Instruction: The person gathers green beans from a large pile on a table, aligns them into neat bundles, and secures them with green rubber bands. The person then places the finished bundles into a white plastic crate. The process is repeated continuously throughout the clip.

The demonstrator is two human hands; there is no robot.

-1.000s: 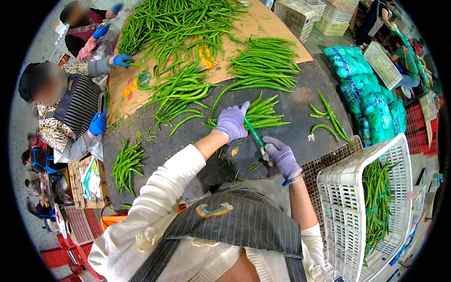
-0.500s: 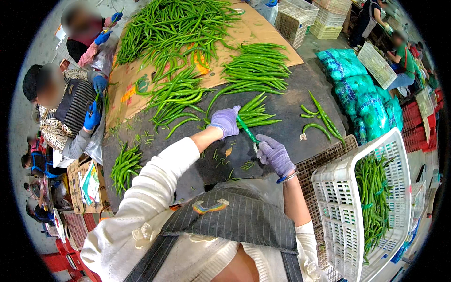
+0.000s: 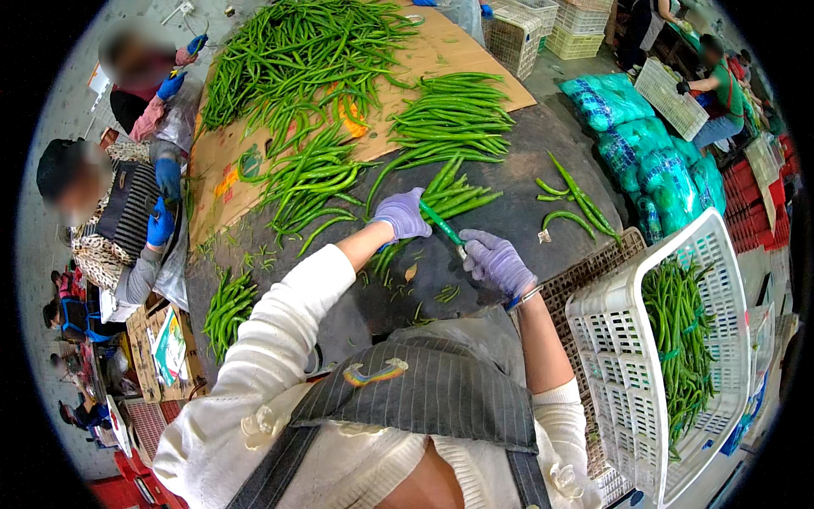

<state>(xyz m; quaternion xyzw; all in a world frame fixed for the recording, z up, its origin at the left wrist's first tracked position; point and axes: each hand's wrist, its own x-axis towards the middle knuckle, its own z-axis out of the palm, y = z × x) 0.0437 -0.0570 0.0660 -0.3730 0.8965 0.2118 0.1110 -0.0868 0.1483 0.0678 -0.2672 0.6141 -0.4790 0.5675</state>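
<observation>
My left hand, in a purple knit glove, is closed around a bundle of long green chili peppers on the dark tabletop. The pepper ends fan out to its right, and others show below the hand. From the bundle a narrow green strip runs taut, down and rightward. My right hand, gloved alike, is closed on the strip's lower end. The left fingers hide the middle of the bundle and the strip's upper end. Beyond the hands lie a neat row of chili peppers and a looser pile.
A big heap of peppers covers the cardboard. At right stands a white crate with tied peppers; teal bags lie behind. Two co-workers with blue gloves are along the left edge. Trimmings dot the tabletop.
The view has shifted slightly. More pepper ends now show below my left hand, and the bundle's right ends tilt more upward. Both hands keep their hold, the strip still stretched between them.
</observation>
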